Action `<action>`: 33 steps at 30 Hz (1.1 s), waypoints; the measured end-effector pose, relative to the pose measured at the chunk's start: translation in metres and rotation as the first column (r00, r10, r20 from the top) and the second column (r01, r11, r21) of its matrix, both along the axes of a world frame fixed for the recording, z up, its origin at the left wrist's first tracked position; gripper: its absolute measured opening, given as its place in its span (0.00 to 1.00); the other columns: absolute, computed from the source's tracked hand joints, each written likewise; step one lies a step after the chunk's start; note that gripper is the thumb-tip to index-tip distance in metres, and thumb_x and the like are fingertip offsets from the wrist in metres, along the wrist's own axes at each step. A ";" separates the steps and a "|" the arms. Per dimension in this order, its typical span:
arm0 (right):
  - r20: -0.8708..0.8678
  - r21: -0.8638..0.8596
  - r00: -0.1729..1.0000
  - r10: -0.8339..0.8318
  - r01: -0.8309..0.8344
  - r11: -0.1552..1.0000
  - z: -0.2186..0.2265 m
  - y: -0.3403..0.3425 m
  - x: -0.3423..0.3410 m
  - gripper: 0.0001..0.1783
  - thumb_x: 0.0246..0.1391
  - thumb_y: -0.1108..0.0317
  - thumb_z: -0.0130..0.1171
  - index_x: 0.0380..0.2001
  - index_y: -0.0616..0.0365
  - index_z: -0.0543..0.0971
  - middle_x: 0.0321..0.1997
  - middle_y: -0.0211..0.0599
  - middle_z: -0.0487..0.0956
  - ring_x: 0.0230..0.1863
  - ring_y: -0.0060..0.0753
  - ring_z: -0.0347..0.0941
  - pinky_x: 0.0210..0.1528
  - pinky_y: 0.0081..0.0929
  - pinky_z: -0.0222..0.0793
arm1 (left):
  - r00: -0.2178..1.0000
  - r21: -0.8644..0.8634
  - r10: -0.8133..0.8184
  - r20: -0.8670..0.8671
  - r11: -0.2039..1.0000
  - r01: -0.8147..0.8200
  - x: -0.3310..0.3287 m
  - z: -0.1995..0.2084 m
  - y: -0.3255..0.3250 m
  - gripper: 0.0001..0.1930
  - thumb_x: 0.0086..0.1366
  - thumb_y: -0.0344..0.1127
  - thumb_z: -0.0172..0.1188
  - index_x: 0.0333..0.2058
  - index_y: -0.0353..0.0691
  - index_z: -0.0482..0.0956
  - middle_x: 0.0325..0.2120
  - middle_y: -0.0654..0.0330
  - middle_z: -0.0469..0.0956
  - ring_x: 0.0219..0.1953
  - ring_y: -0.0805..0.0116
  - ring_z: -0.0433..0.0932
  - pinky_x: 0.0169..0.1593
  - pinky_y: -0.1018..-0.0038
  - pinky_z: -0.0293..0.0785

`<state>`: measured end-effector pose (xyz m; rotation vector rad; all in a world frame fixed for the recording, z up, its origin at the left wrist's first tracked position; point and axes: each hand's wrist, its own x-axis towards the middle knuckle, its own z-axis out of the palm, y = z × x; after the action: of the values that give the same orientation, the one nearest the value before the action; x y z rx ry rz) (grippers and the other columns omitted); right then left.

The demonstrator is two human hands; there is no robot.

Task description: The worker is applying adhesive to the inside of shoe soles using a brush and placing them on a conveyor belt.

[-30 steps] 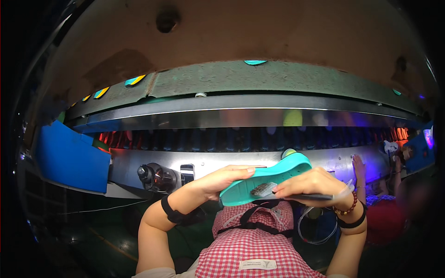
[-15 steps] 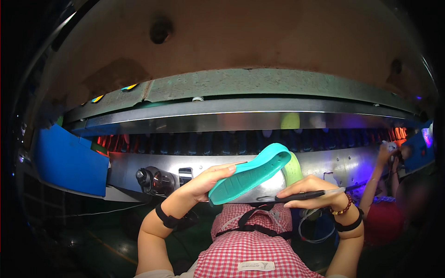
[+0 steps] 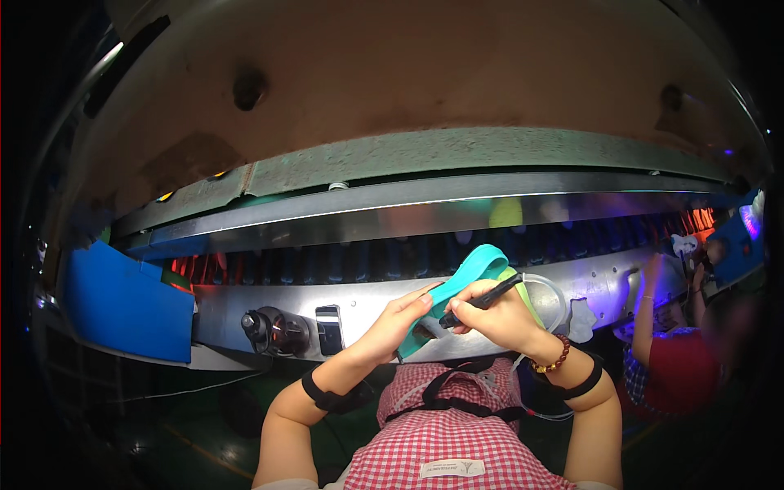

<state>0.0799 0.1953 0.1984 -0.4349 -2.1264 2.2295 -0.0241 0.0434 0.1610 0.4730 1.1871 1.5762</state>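
Observation:
My left hand (image 3: 400, 322) grips a teal shoe sole (image 3: 467, 276) by its left edge, thumb along the rim. The sole tilts over the metal ledge with its hollow side towards me. In my right hand (image 3: 502, 320) is a black pen-shaped brush (image 3: 492, 293), fingers closed round its handle. A clear tube (image 3: 559, 294) runs from the handle's back end. The brush's pale tip reaches into the sole's hollow; my right hand covers part of the sole. Behind the sole, a light green piece (image 3: 527, 296) lies on the ledge, partly hidden.
A dark bottle (image 3: 278, 331) and a phone (image 3: 329, 329) lie on the metal ledge (image 3: 376, 298) to the left. Beyond runs a roller conveyor (image 3: 367, 263) under a metal rail. A white cloth-like piece (image 3: 582, 320) is at right. A co-worker in red (image 3: 682, 371) works far right.
My right hand has moved left and up, bringing the brush from beside the sole into its hollow. The tube now loops above my right wrist. The sole has stayed in my left hand.

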 end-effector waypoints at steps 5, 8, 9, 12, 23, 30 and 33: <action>-0.027 0.027 0.999 0.021 -0.020 0.999 -0.007 0.004 -0.007 0.09 0.50 0.72 0.54 0.25 0.69 0.75 0.23 0.41 0.77 0.22 0.26 0.75 0.25 0.19 0.74 | 0.999 -0.033 0.028 -0.014 0.999 -0.029 0.001 -0.009 0.001 0.21 0.67 0.40 0.42 0.55 0.37 0.62 0.46 0.59 0.70 0.46 0.71 0.69 0.49 0.75 0.65; 0.013 0.035 1.000 0.022 -0.023 0.999 -0.010 0.006 -0.009 0.10 0.50 0.70 0.54 0.24 0.68 0.75 0.21 0.39 0.76 0.20 0.26 0.75 0.23 0.19 0.73 | 0.997 -0.050 0.048 -0.059 0.997 -0.051 0.002 -0.014 0.003 0.21 0.67 0.39 0.42 0.55 0.37 0.63 0.46 0.59 0.70 0.47 0.72 0.69 0.50 0.75 0.64; 0.002 0.020 1.000 -0.005 0.005 1.000 -0.012 0.007 -0.010 0.10 0.49 0.69 0.54 0.22 0.68 0.74 0.19 0.38 0.75 0.19 0.26 0.75 0.22 0.19 0.71 | 0.997 -0.047 0.044 -0.056 0.998 -0.046 0.001 -0.016 0.004 0.22 0.66 0.40 0.43 0.55 0.35 0.61 0.47 0.58 0.69 0.48 0.70 0.68 0.51 0.74 0.64; -0.047 0.017 0.995 -0.090 0.091 0.996 -0.029 0.018 -0.014 0.11 0.49 0.68 0.54 0.21 0.67 0.74 0.17 0.38 0.75 0.17 0.26 0.74 0.20 0.19 0.71 | 0.997 -0.054 0.053 -0.062 0.997 -0.056 -0.001 -0.020 0.005 0.22 0.66 0.39 0.43 0.56 0.35 0.61 0.48 0.57 0.69 0.49 0.70 0.68 0.52 0.74 0.63; -0.178 0.019 0.891 -0.418 0.428 0.904 -0.064 0.048 0.005 0.09 0.52 0.70 0.55 0.32 0.66 0.76 0.31 0.39 0.77 0.30 0.26 0.76 0.34 0.19 0.74 | 0.911 -0.077 0.107 0.397 0.994 -0.083 0.000 -0.024 -0.001 0.23 0.67 0.43 0.38 0.57 0.37 0.57 0.49 0.54 0.67 0.48 0.64 0.70 0.50 0.67 0.69; -0.481 0.603 0.862 -0.162 0.459 0.653 -0.076 -0.009 0.007 0.11 0.45 0.74 0.57 0.35 0.64 0.77 0.34 0.51 0.78 0.34 0.41 0.76 0.38 0.28 0.71 | 0.834 -0.018 0.119 0.539 0.991 -0.130 0.002 -0.046 0.005 0.22 0.66 0.44 0.39 0.55 0.40 0.59 0.48 0.53 0.68 0.47 0.61 0.71 0.48 0.61 0.71; -0.492 0.637 0.870 -0.018 0.374 0.673 -0.080 -0.020 0.021 0.12 0.43 0.76 0.58 0.34 0.64 0.77 0.36 0.54 0.77 0.36 0.47 0.75 0.38 0.32 0.71 | 0.868 -0.033 0.181 0.463 0.982 -0.187 -0.001 -0.053 0.003 0.22 0.66 0.46 0.39 0.55 0.41 0.59 0.48 0.52 0.68 0.48 0.58 0.71 0.47 0.57 0.71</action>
<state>0.1008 0.1748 0.1185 -0.0785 -2.2909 1.0579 -0.0250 0.0463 0.1076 -0.0238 0.8671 1.7364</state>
